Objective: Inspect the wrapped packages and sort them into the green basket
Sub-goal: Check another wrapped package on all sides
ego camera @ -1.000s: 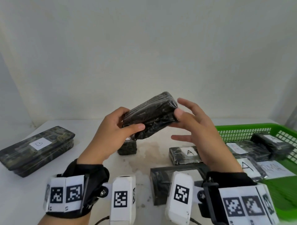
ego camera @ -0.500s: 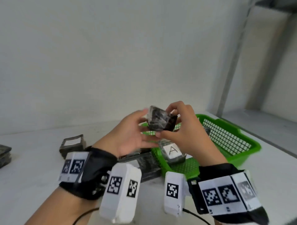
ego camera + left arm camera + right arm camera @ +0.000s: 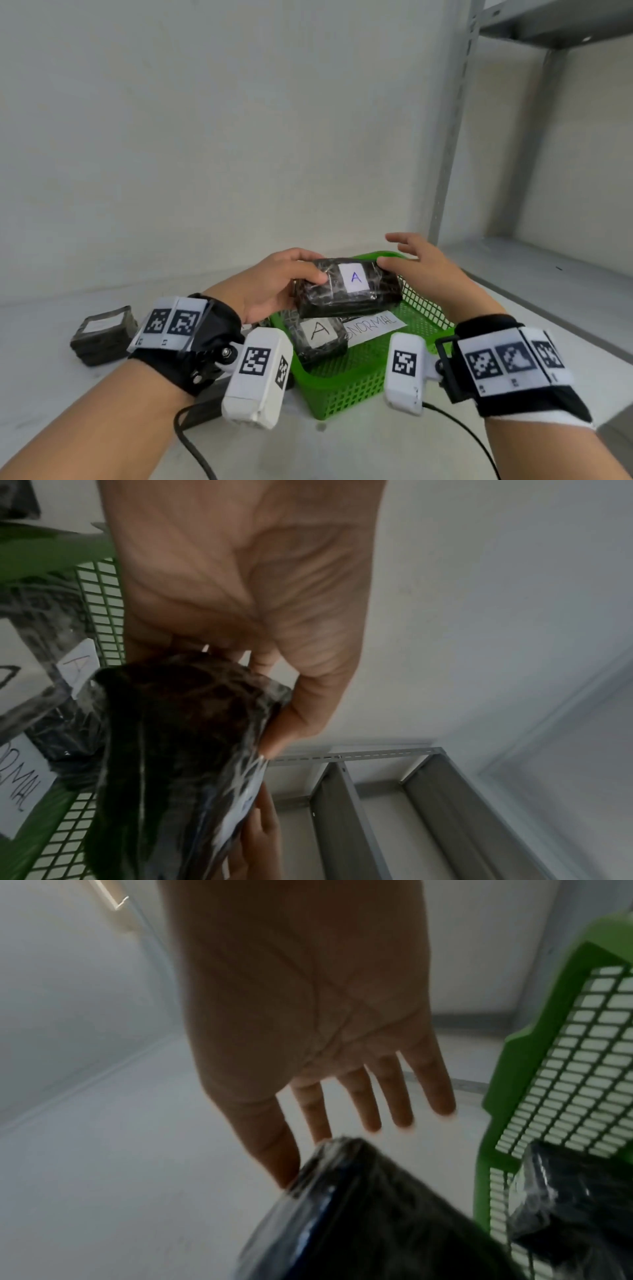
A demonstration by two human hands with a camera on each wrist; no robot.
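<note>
Inside green basket (image 3: 356, 383), one A-labelled package (image 3: 317, 337), NORMAL slip (image 3: 373, 325).

Green basket (image 3: 356, 383) near half occupied: package labelled A (image 3: 318, 339), NORMAL paper slip (image 3: 371, 325). Held package (image 3: 346, 287) above basket blocks top access. Far right mesh floor bare. Shelf upright (image 3: 452, 120) stands behind basket.

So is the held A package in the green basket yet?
Not yet: held package is above the green basket, left hand gripping it.
</note>
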